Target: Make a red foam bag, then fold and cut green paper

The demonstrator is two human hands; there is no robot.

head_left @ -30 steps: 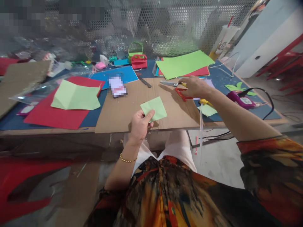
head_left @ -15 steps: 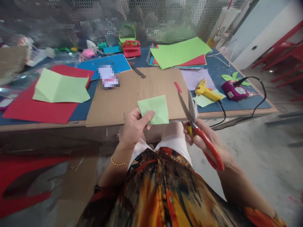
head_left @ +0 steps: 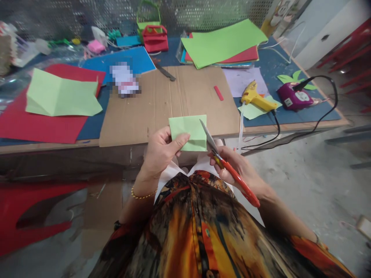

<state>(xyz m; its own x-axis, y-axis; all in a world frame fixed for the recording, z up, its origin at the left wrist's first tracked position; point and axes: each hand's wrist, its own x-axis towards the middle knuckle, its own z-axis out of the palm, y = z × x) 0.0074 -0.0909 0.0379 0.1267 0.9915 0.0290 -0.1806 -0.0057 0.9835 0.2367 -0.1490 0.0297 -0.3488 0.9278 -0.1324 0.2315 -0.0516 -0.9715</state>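
Observation:
Thumb on top, my left hand (head_left: 164, 148) pinches a small light green piece of paper (head_left: 193, 129), held over the front edge of the cardboard sheet (head_left: 139, 116). A crease runs across the lower part of the paper. In my right hand (head_left: 236, 168) is a pair of scissors (head_left: 216, 148) with red handles and metal blades. The blades point up and to the left, at the right edge of the green paper. One blade overlaps that edge in view; whether they touch I cannot tell.
A yellow glue gun (head_left: 257, 98) lies at the right, its black cord running to a purple power socket (head_left: 294, 96). A red strip (head_left: 218, 93) and a knife (head_left: 165, 72) rest on the cardboard. Red sheets (head_left: 55, 129) lie left; green sheets (head_left: 226, 40) lie behind.
The scissors have moved left to the paper's right edge, and their blades, spread wide before, are closer together. My left hand keeps the paper nearly in place. The view has tilted down slightly.

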